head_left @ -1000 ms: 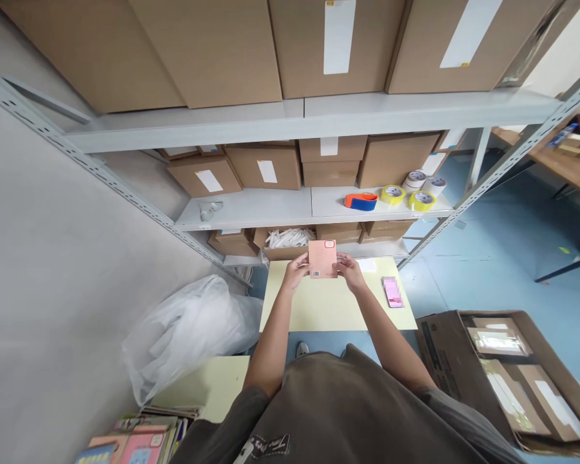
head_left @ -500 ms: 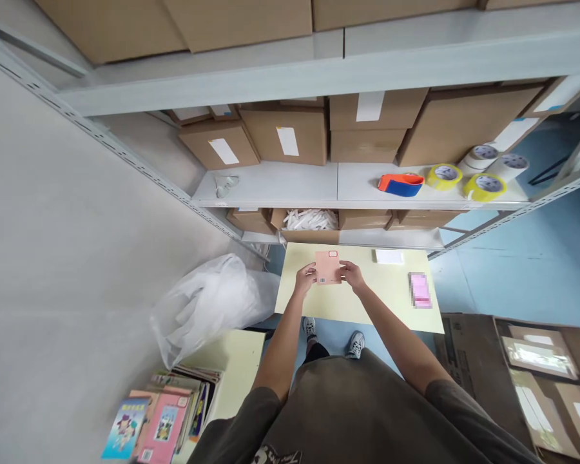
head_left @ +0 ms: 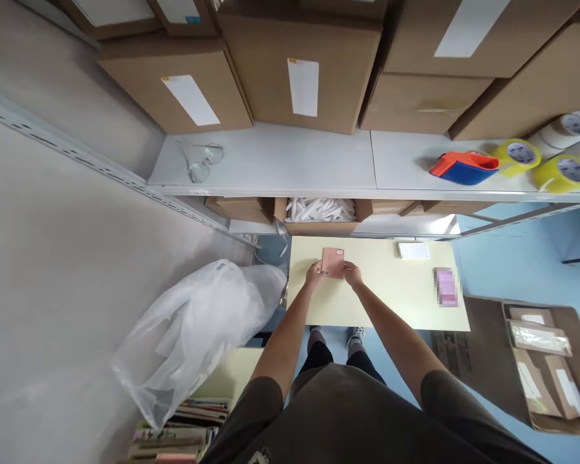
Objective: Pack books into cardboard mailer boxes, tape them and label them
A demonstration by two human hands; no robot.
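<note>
A small pink booklet (head_left: 332,263) with a red-outlined label at its upper right corner is held above the pale yellow table (head_left: 381,303). My left hand (head_left: 314,273) grips its left edge, and my right hand (head_left: 352,274) has closed on the right edge. Both sets of fingers are partly hidden behind the cover. A white pad or stack of paper (head_left: 414,251) lies toward the table's back. Near the right end sits a pink-purple item (head_left: 446,287), blurred by pixels.
Beyond the table stands a grey shelf (head_left: 290,161) with cardboard boxes (head_left: 299,77), glasses (head_left: 205,162), an orange-blue item (head_left: 464,167) and tape rolls (head_left: 516,156). A carton holds white strips (head_left: 321,209). Left are a plastic bag (head_left: 203,322) and books (head_left: 174,432); right, an open carton (head_left: 507,354).
My view has shifted closer to the shelf, so its boxes look larger. Both hands still hold the booklet, whose cover looks tilted more away. Most of the books at lower left have left the view.
</note>
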